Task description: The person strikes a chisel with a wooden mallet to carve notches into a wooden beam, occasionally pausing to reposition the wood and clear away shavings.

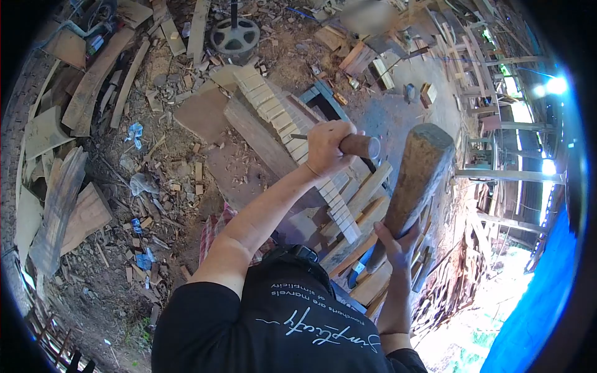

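My left hand (pixel 328 148) is closed around a chisel (pixel 356 146); its round wooden handle end sticks out to the right. The thin blade shows on the other side of the fist, right over a long wooden piece (pixel 264 99) cut with a row of crosswise notches. My right hand (pixel 398 241) grips the narrow end of a thick wooden mallet (pixel 418 171). The mallet's heavy head is raised, to the right of the chisel's handle end. The notched piece lies slantwise along a wide board (pixel 258 133), and my left forearm crosses over its lower part.
Wood chips and offcuts litter the ground on the left, with long curved planks (pixel 102 74) beyond. A spoked wheel (pixel 235 36) stands at the top. Several loose boards (pixel 370 283) lie near my right arm. A blue tarp (pixel 541 292) hangs at far right.
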`<state>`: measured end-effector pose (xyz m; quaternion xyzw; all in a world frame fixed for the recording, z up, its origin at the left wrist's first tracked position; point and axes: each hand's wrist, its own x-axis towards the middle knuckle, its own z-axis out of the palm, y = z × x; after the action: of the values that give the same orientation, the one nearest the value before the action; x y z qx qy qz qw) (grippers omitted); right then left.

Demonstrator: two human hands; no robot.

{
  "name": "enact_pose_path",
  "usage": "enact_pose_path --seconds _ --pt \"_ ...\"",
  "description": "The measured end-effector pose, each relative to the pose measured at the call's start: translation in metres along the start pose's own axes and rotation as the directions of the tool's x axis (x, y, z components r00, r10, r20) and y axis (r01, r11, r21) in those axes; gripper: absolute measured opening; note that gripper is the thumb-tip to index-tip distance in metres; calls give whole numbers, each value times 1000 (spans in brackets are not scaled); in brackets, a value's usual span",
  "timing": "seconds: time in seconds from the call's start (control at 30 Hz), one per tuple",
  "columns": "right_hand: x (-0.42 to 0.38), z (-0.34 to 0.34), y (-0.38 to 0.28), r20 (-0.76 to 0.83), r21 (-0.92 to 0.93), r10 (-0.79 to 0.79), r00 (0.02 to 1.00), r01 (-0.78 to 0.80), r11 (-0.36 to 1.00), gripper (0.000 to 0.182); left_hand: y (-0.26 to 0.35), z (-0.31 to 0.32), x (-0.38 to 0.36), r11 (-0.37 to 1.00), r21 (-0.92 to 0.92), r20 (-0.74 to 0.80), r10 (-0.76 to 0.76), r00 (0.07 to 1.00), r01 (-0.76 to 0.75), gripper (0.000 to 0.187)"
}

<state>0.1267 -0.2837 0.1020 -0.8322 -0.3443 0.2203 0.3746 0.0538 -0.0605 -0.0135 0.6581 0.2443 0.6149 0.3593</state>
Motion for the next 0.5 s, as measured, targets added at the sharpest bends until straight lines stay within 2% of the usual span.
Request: enact_pose_path --seconds 0.23,0.33,0.4,0.43,0.5 --pt "-2 6 -5 13 37 22 1000 -22 999 61 -13 1 -5 1000 19 -53 -9 999 10 21" --pt "-2 2 -3 -13 19 37 999 -37 999 69 -14 1 -3 998 -23 -57 -59 997 58 19" --pt "-2 -10 1 -216 -191 -96 972 54 980 75 -14 0 -2 998 -20 -61 -65 996 64 18" --pt "0 -12 -9 -211 -190 -96 973 55 980 75 -15 -1 -2 997 -18 -62 -74 995 73 18" --pt "6 -19 -56 -264 -31 -455 851 464 886 61 -16 -1 -1 997 -7 -56 -73 996 73 18"
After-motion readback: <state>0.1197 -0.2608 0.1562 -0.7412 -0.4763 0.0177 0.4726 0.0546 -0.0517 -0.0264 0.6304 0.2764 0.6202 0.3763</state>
